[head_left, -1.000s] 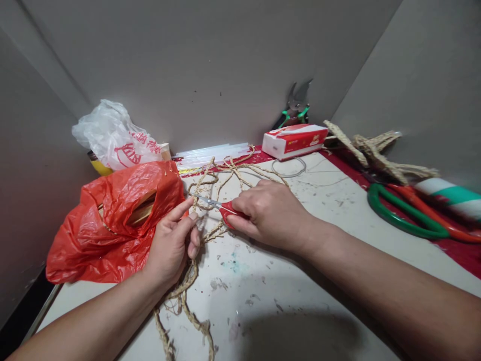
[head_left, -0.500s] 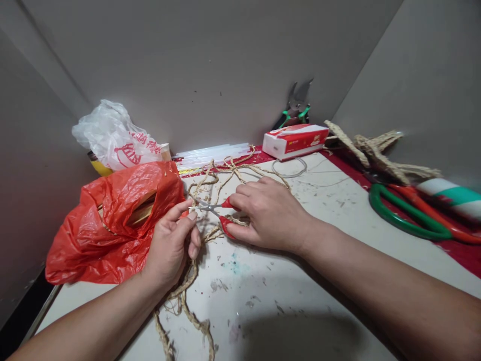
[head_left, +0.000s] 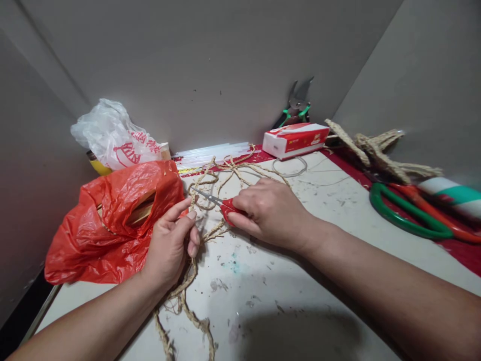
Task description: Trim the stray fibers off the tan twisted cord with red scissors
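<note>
My left hand [head_left: 175,238] pinches a braided straw cord [head_left: 193,268] between thumb and forefinger, beside the red plastic bag. The cord runs down from the fingers to the table's near edge, and more of it lies in loops behind the hands. My right hand [head_left: 268,213] is closed on the red handles of small scissors [head_left: 211,197]. Their blades are together, pointing left, with the tips near the cord just above my left fingertips. Whether the blades touch the cord cannot be told.
A red plastic bag [head_left: 112,235] with wooden pieces stands left, a white bag [head_left: 116,138] behind it. Clear sticks [head_left: 214,152], a tissue box [head_left: 296,140] and pruning shears [head_left: 296,105] line the back. Straw braids [head_left: 379,150] and large green-and-orange handles [head_left: 409,215] lie right.
The scissors have closed from open blades, and their tips have moved slightly up and away from my left fingertips. My left hand has stayed nearly still.
</note>
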The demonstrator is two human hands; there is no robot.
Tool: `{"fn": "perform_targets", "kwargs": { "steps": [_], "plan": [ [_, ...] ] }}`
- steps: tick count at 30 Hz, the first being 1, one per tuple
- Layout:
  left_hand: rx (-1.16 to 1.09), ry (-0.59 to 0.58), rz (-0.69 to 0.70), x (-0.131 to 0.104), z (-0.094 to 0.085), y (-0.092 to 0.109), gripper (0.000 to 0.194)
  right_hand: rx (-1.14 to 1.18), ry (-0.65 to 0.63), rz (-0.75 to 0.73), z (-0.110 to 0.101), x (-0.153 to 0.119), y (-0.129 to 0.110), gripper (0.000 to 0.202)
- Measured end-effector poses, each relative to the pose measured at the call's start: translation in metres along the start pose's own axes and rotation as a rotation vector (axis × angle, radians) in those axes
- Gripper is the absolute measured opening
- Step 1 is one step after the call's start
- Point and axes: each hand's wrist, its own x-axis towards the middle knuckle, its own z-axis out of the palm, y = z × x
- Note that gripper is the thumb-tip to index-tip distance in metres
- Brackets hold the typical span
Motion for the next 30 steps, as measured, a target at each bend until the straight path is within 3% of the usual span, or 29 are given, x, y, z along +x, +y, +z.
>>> {"fn": "perform_targets", "kwargs": {
  "steps": [10, 24, 30],
  "plan": [
    [0.018, 0.005, -0.025, -0.0006, 0.0009, 0.0002, 0.043, -0.011, -0.036, 0.085, -0.0009, 0.0010, -0.0041, 0.030],
    [0.042, -0.014, -0.032, -0.0027, 0.0009, -0.0003, 0.051, -0.059, -0.098, 0.081, -0.0014, 0.0022, -0.0031, 0.033],
    [0.046, -0.002, -0.055, -0.0025, 0.0018, 0.0008, 0.057, -0.023, -0.031, 0.100, 0.0011, 0.0014, -0.0020, 0.032]
  ]
}}
